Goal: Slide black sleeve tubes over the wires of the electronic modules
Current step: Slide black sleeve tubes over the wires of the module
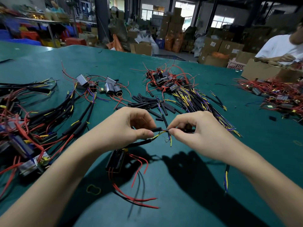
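My left hand (131,126) pinches a short black sleeve tube (156,129) between thumb and fingers above the green table (188,190). My right hand (196,128) pinches a wire bundle (169,138) whose yellow, blue and bare ends hang down just right of the tube's mouth. A black cable runs from my left hand down to a black electronic module (115,161) that hangs near the table with red wires (141,166) trailing from it. Loose black sleeve tubes (152,104) lie in a pile just beyond my hands.
Sleeved modules lie heaped at the left (32,125), several bare modules (98,86) at mid-left, and a tangle of modules (170,84) at centre back. Another pile (278,97) and a cardboard box (262,71) sit far right by a person in white (282,48). A rubber band (93,189) lies near.
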Action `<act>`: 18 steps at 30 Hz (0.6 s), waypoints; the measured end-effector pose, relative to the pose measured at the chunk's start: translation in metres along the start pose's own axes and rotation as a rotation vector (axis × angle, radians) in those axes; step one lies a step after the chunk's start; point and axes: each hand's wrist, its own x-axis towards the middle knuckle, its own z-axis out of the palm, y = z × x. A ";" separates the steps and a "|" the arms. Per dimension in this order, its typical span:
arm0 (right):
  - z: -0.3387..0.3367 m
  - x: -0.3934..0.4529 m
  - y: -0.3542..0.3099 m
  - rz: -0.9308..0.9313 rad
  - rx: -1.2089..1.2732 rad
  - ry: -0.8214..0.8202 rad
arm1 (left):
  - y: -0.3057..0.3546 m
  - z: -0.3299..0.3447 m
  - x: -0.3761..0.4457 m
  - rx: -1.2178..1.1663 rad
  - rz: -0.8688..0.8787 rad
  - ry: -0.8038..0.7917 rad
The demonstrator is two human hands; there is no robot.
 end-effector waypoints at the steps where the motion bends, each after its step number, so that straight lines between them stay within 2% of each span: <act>1: 0.000 0.001 -0.001 -0.004 0.013 -0.013 | 0.000 -0.001 0.000 -0.002 0.000 -0.007; 9: -0.001 0.004 -0.002 -0.005 0.020 -0.061 | -0.002 -0.003 0.000 0.016 -0.018 -0.020; 14: -0.003 0.004 -0.002 0.014 -0.091 -0.057 | -0.001 0.000 0.001 0.019 -0.020 0.017; 18: -0.001 0.003 -0.007 -0.045 -0.201 -0.054 | 0.002 0.007 0.000 0.089 0.036 0.092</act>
